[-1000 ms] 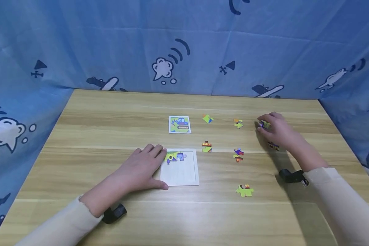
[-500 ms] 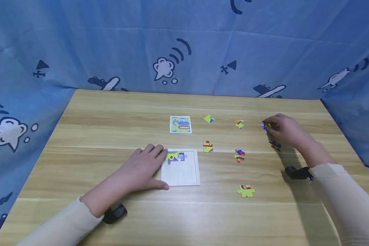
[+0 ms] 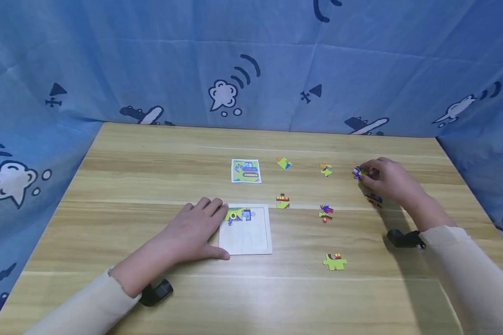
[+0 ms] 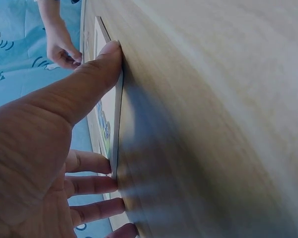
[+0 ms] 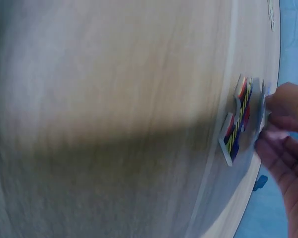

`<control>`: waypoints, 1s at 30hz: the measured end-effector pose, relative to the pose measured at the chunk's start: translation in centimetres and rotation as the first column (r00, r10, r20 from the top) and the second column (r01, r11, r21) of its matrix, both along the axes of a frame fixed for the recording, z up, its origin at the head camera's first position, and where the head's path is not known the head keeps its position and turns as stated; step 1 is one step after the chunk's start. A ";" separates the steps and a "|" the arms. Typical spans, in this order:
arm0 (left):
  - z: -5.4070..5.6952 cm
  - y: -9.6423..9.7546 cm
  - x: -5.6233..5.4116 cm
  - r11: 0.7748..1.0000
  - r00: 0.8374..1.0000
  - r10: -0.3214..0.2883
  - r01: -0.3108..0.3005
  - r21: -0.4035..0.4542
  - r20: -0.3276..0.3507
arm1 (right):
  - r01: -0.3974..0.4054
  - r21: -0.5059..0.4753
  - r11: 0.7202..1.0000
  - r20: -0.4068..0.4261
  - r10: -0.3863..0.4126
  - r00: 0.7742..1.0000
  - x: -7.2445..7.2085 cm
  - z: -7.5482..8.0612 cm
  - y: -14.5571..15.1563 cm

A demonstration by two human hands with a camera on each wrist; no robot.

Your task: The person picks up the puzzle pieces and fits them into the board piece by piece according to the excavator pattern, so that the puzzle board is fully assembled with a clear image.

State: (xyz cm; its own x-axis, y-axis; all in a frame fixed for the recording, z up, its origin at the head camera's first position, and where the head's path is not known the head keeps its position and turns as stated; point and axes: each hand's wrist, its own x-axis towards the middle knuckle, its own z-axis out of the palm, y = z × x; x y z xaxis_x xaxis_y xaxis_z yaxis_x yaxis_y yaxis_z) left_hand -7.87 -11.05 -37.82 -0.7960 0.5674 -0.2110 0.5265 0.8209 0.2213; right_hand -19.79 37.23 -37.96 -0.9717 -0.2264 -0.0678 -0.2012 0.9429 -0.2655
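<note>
Blue-and-green puzzle piece (image 3: 357, 172) sits at the right hand (image 3: 390, 179), pinched at its right end between thumb and fingers, gap closed to its width, blue end poking out left of them; looks light, stiff, thin, probably easy to hold by the edges. Striped piece (image 3: 374, 200) lies just below those fingers; left hand's (image 3: 190, 231) fingers, straight and spread, rest on the tray's (image 3: 243, 243) left edge. Versus a second ago: right fingers closed in, exposing the blue end; tray unchanged.

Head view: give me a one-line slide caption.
Left grip touches the puzzle board, right grip pinches a puzzle piece, with loose pieces and a picture card on the table.
</note>
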 end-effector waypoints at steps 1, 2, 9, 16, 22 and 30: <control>0.0 0.0 0.0 1.000 1.000 0.001 -0.001 0.001 0.001 | 0.005 -0.010 1.000 -0.013 -0.005 1.000 0.1 0.0 -0.2; 0.0 0.0 0.0 1.000 1.000 0.002 -0.002 0.001 0.002 | 0.003 -0.022 1.000 -0.026 -0.003 1.000 0.3 0.1 -0.5; -0.1 -0.1 -0.1 1.000 1.000 0.013 -0.013 -0.003 0.010 | -0.123 -0.064 0.990 -0.170 0.111 0.979 1.9 1.1 -4.8; 0.0 -0.3 -0.1 1.000 1.000 0.017 -0.017 0.002 0.003 | -0.354 -0.060 0.933 -0.259 0.328 0.909 3.2 1.6 -9.8; -0.2 -0.2 -0.1 1.000 1.000 0.029 -0.029 0.002 0.009 | -0.472 -0.047 0.880 -0.243 0.448 0.860 4.9 1.0 -13.6; -0.2 0.2 0.1 1.000 1.000 0.022 -0.023 0.015 0.020 | -0.570 -0.034 0.821 -0.242 0.547 0.802 7.8 0.1 -17.8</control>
